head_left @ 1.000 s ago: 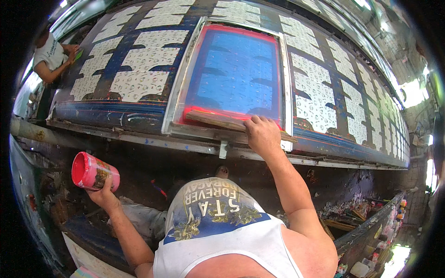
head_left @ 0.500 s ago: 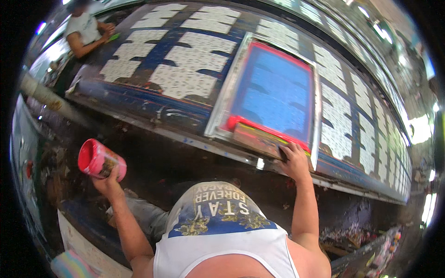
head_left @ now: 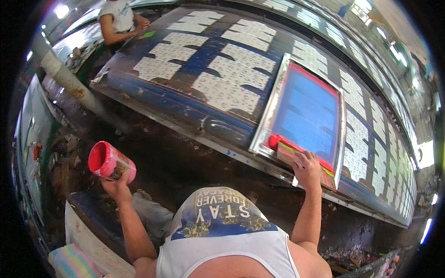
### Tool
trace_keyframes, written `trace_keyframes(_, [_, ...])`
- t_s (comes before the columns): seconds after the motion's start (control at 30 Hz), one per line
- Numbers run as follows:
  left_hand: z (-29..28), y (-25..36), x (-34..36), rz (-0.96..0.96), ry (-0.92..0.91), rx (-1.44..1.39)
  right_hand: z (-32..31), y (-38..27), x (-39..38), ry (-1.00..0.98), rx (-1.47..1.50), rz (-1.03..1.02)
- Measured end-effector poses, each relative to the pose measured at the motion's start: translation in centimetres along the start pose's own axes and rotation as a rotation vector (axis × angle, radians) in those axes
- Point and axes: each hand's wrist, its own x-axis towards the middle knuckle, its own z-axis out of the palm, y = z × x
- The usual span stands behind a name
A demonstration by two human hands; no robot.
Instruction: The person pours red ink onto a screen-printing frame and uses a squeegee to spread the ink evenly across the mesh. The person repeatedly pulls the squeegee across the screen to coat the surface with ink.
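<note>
Since a second ago, shifted along the counter (head_left: 153,99), the framed screen (head_left: 306,113) now lying further right. Left hand (head_left: 116,183) wrapped under a red paint tub (head_left: 110,162), held out clear of the counter. Right hand (head_left: 307,167) closed on the squeegee (head_left: 289,152) at the screen's near edge. Probably ready to pull: needs even pressure.

- A red paint can (head_left: 111,162), round and smeared pink, sits in the left hand (head_left: 118,185), open mouth tilted to the left.
- A rectangular printing screen (head_left: 308,116), blue mesh in a silver frame, lies just beyond the right hand (head_left: 307,167).
</note>
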Motion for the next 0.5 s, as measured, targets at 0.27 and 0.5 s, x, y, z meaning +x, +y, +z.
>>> trace_keyframes(0.27, [-4.6, -0.6, 3.0, 0.132, 0.002, -0.004, 6.0, -12.9, 9.5, -0.126, 0.194, -0.292])
trace_keyframes(0.5, [-6.6, -1.6, 7.3, 0.099, 0.070, -0.045, 9.3, -19.1, 18.1, -0.192, 0.193, -0.495])
